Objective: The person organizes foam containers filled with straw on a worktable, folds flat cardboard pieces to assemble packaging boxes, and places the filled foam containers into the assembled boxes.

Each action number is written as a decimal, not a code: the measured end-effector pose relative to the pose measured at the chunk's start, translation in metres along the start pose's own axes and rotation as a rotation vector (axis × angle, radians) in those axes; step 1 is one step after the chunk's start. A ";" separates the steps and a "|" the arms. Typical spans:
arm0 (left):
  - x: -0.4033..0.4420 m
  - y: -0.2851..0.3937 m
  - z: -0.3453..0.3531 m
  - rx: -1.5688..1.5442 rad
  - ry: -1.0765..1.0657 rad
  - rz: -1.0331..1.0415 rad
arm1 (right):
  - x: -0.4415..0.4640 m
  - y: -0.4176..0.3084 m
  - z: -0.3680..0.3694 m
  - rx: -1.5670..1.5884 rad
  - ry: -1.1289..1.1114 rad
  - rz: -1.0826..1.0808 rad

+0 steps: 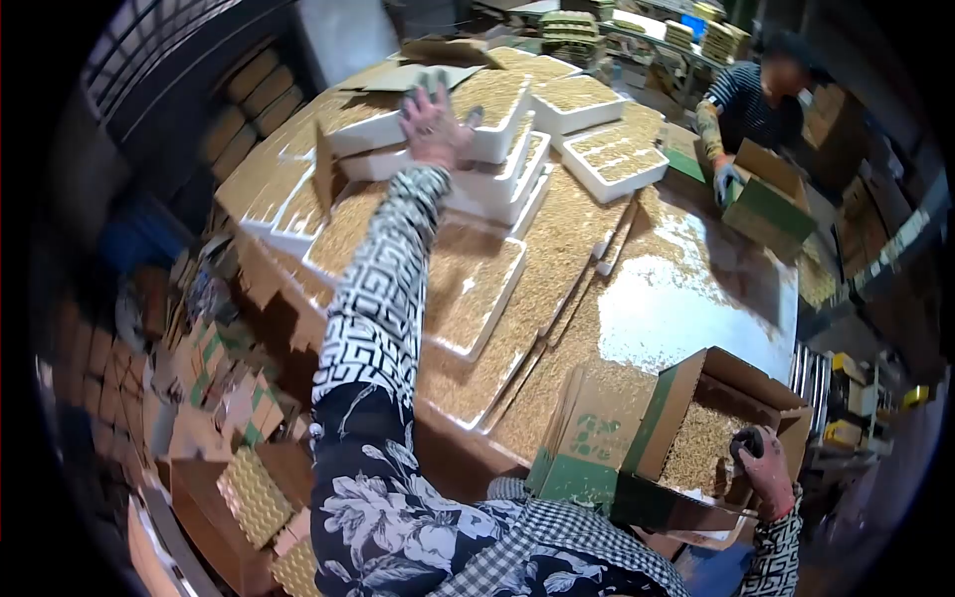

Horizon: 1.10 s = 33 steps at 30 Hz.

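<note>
My left hand (436, 127) is stretched far forward with its fingers spread. It is at the stacked white foam trays (512, 179), by a grey-brown cardboard flap (423, 77); whether the palm presses on anything cannot be seen. The trays hold tan, husk-like flakes. My right hand (766, 468), dark at the fingertips, curls over the near right side of an open green and brown cardboard box (652, 438). Loose flakes (704, 443) lie inside that box. Its printed flap (597, 423) folds out to the left.
A co-worker (761, 104) across the table handles another green cardboard box (771, 204). More filled foam trays (617, 164) cover the flake-strewn table, whose bare white surface (657, 303) shows at right. Egg trays (254, 493) and cardboard scraps lie at lower left.
</note>
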State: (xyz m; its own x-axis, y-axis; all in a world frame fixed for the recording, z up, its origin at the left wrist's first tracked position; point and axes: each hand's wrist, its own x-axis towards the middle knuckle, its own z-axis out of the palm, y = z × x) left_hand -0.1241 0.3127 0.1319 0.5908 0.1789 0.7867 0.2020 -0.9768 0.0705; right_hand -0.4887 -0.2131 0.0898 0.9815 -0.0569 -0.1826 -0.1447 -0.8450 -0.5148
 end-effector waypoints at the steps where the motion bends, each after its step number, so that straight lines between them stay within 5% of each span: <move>1: 0.025 0.001 0.004 0.071 -0.109 -0.062 | -0.003 -0.001 0.000 0.051 0.040 0.025; 4: 0.064 0.008 0.019 0.082 -0.310 -0.188 | -0.004 0.004 0.000 0.020 0.089 -0.003; 8: 0.083 -0.021 0.077 0.104 -0.580 -0.090 | -0.018 -0.023 -0.026 0.120 0.002 0.023; 11: 0.074 -0.029 0.073 0.190 -0.489 0.078 | -0.044 -0.024 -0.063 -0.036 0.206 -0.079; 14: 0.057 0.002 0.018 0.192 -0.523 0.112 | -0.072 0.034 -0.066 0.521 0.610 -0.058; 18: 0.016 0.043 -0.027 0.261 -0.435 0.208 | -0.082 0.080 -0.092 0.743 0.663 0.062; 22: 0.008 0.022 -0.003 -0.060 -0.483 -0.007 | -0.104 0.182 -0.076 0.939 0.687 0.127; 26: 0.022 0.016 -0.003 0.021 -0.381 -0.111 | -0.134 0.202 -0.061 1.015 0.761 0.204; 28: 0.030 0.000 0.023 0.268 -0.606 -0.060 | -0.155 0.233 -0.054 1.155 0.655 0.210; 33: 0.014 0.001 -0.036 0.191 -0.569 0.206 | -0.175 0.195 -0.037 1.042 0.690 0.381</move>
State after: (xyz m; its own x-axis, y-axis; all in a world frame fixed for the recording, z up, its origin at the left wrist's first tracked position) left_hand -0.1436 0.3100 0.1647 0.9445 0.0749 0.3200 0.1445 -0.9691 -0.1997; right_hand -0.6844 -0.3874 0.0528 0.6742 -0.7219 -0.1558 -0.1491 0.0736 -0.9861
